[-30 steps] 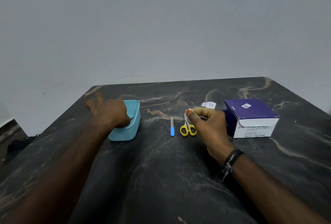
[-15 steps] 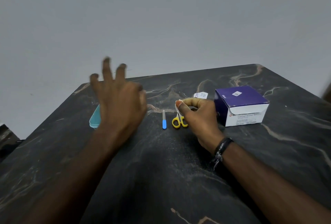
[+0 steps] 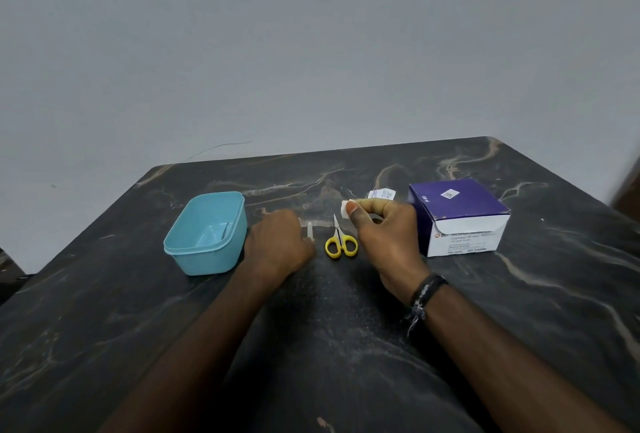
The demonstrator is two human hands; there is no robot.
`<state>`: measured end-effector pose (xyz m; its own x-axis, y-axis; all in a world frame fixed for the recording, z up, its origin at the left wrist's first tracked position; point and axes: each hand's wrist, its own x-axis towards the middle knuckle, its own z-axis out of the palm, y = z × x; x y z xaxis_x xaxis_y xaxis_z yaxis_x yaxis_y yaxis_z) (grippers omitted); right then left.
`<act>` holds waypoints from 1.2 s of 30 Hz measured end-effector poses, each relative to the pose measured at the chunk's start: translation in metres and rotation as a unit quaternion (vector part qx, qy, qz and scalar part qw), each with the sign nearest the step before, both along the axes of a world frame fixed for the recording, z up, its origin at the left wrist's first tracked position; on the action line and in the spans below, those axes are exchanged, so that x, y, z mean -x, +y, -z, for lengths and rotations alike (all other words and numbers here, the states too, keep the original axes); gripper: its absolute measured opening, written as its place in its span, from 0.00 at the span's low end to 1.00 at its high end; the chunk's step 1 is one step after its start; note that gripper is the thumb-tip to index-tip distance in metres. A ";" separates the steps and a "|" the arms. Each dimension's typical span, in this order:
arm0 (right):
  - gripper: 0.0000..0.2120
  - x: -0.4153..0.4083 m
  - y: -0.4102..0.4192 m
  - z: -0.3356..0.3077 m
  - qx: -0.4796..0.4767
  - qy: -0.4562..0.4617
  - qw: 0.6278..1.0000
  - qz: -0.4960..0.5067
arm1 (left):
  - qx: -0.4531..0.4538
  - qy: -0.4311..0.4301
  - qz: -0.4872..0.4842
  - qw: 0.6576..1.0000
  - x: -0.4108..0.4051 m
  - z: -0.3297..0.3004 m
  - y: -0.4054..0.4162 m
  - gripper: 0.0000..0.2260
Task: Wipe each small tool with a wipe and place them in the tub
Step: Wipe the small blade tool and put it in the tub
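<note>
A light blue tub (image 3: pixel 194 249) stands open at the left, with a thin metal tool (image 3: pixel 225 230) lying inside. My left hand (image 3: pixel 277 242) rests on the table just right of the tub. Its fingers close over the blue handle of a small file, and only the pale tip (image 3: pixel 310 230) shows. Yellow-handled scissors (image 3: pixel 341 242) lie flat between my hands. My right hand (image 3: pixel 384 228) hovers above and right of the scissors and pinches a folded white wipe (image 3: pixel 346 207) between thumb and fingers.
A purple and white box of alcohol swabs (image 3: pixel 457 217) sits to the right of my right hand. A torn swab packet (image 3: pixel 381 194) lies behind that hand. The dark marbled table (image 3: pixel 346 346) ends at a grey wall.
My left hand left the tub, swung up and to the right, then came down on the small file. The tub now stands uncovered. My right hand kept hold of the wipe.
</note>
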<state>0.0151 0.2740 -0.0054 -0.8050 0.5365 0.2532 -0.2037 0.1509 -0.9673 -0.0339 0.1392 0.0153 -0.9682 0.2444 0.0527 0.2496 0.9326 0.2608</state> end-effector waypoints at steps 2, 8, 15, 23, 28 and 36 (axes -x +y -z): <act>0.07 0.002 0.000 0.002 -0.002 -0.006 1.000 0.003 | -0.014 -0.036 -0.003 0.999 0.005 -0.001 -0.001 0.11; 0.07 0.001 -0.002 0.001 -0.008 -0.021 1.000 -0.020 | -0.026 -0.063 0.000 0.998 0.006 -0.005 0.006 0.09; 0.05 -0.001 -0.001 -0.002 0.061 -0.011 0.997 -0.039 | -0.008 -0.080 -0.001 0.997 0.006 -0.007 0.009 0.09; 0.08 -0.001 -0.002 -0.005 0.106 -0.018 0.992 -0.069 | -0.212 -0.114 -0.033 0.970 0.010 0.008 -0.005 0.07; 0.07 -0.004 -0.003 -0.008 0.132 -0.031 0.988 -0.075 | -0.543 -0.122 0.052 0.830 -0.010 0.023 -0.004 0.05; 0.06 -0.002 -0.001 -0.009 0.163 -0.055 0.981 -0.088 | -0.576 -0.179 0.105 0.791 -0.031 0.027 0.001 0.02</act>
<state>0.0174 0.2733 0.0033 -0.9052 0.4250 -0.0019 -0.0913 -0.1990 -0.9757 -0.0027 0.1399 -0.0122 -0.9159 0.3916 0.0883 0.0844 -0.0274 0.9961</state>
